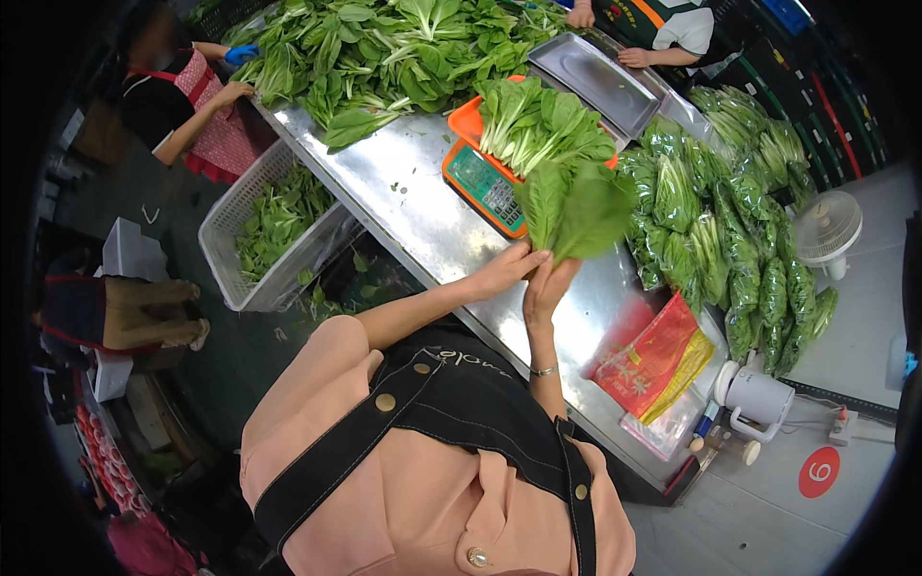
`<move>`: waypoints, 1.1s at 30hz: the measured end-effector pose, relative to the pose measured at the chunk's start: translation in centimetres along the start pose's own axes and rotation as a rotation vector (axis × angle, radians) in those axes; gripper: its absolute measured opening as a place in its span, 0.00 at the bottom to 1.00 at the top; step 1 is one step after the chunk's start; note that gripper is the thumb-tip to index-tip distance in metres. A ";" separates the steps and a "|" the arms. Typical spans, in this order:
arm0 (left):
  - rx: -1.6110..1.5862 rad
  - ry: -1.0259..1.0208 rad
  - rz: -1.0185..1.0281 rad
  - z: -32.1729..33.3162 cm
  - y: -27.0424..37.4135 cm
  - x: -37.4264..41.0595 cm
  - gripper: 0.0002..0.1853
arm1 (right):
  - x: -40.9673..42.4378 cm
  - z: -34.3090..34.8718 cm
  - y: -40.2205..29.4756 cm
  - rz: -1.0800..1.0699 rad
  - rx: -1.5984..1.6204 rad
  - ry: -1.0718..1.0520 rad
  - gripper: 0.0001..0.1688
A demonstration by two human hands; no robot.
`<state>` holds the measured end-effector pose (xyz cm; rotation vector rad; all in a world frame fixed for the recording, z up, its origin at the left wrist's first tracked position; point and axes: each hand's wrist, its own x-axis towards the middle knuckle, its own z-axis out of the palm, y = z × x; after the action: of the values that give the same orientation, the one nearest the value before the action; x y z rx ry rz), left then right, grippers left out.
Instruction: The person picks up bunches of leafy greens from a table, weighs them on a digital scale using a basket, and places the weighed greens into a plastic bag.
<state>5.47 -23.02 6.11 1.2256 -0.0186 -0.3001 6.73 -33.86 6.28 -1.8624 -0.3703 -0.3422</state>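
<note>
Both my hands meet just in front of the scale, at the stem end of a small bunch of broad green leaves (576,216). My left hand (510,268) pinches the stems from the left. My right hand (551,289), with a band at its wrist, closes around them from below. The leaf tips are blurred and overlap the near edge of an orange digital scale (484,189). In the scale's orange tray (467,121) lies a pile of leafy greens (544,126) with pale stems. The stems in my hands are mostly hidden by fingers.
A heap of loose greens (403,54) covers the far metal table (374,165). Metal trays (594,83) stand behind the scale; bagged greens (709,216) are piled right. Nearer lie a red-yellow bag (655,360) and an electric kettle (756,399). A white crate (238,288) and co-workers flank the table.
</note>
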 end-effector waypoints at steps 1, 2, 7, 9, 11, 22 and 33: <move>-0.057 -0.008 0.011 0.1 -0.2 0.0 0.24 | -0.1 0.2 -0.1 -0.054 -0.083 -0.069 0.32; -0.115 -0.016 0.022 0.2 -0.3 -0.1 0.24 | -0.4 0.4 -0.3 -0.052 -0.059 -0.021 0.33; -0.129 -0.026 0.156 -0.2 0.7 -1.3 0.22 | -0.4 -1.3 -1.3 -0.194 -0.121 -0.184 0.38; 0.014 0.021 0.187 -1.0 1.6 -2.2 0.17 | -0.6 -3.8 -1.5 -0.131 -0.104 -0.224 0.39; 0.127 0.111 0.197 -2.2 3.1 -3.2 0.12 | -1.1 -7.0 2.3 -0.040 -0.399 0.039 0.42; 0.231 0.901 0.505 -15.1 7.0 -3.4 0.13 | -8.0 -16.8 13.7 0.587 -1.049 0.324 0.28; 0.265 0.625 0.502 -9.6 8.4 8.5 0.15 | -7.2 -16.3 11.9 0.540 -1.168 0.524 0.36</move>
<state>17.18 -13.61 9.30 1.4855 0.1764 0.5425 4.36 -53.56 -1.88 -2.7435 0.8714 -0.7349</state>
